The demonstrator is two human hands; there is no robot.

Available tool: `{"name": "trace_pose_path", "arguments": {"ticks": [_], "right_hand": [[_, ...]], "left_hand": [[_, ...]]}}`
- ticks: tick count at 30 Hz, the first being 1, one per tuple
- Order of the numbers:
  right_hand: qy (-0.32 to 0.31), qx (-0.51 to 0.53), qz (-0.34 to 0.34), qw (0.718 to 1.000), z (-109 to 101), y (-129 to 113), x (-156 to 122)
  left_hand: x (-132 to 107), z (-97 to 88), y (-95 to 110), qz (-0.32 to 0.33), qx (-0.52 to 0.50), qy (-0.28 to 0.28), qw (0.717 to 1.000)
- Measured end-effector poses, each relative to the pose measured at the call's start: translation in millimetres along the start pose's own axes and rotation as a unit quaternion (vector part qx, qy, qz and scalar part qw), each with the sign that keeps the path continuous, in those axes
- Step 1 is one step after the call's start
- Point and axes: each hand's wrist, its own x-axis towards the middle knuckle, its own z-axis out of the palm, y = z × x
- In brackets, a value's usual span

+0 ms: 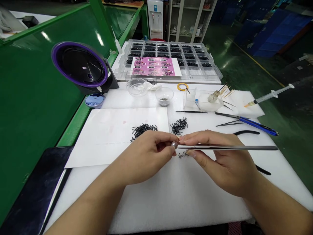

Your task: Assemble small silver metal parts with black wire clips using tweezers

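Left hand [144,156] pinches a small, shiny metal piece [174,144]; right hand [227,160] clasps slim, smooth metal tweezers [256,148] between thumb and fingers, tip end at that piece. Both meet above a white foam-like sheet [156,202], near tiny dark grains [182,154] and wiry black strips [179,126].

We see a purple-rimmed round device [79,63] on the left before a green panel [24,91], a white water dispenser [156,23] beside a shelved cabinet [187,19] at the back, and blue containers [276,34] right of a yellow floor line [259,66]
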Motion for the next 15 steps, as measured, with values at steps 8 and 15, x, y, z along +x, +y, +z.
{"name": "trace_pose_path", "arguments": {"ticks": [8, 15], "right_hand": [[-0.026, -0.008, -0.044, 0.999, -1.8, -3.1, 0.7], [-0.024, -0.014, -0.059, 0.998, -5.1, -3.0, 2.2]], "left_hand": [[-0.1, -0.7, -1.2, 0.007, -0.021, 0.008, 1.0], [0.5, -0.8, -3.1, 0.009, -0.029, 0.022, 0.999]]}}
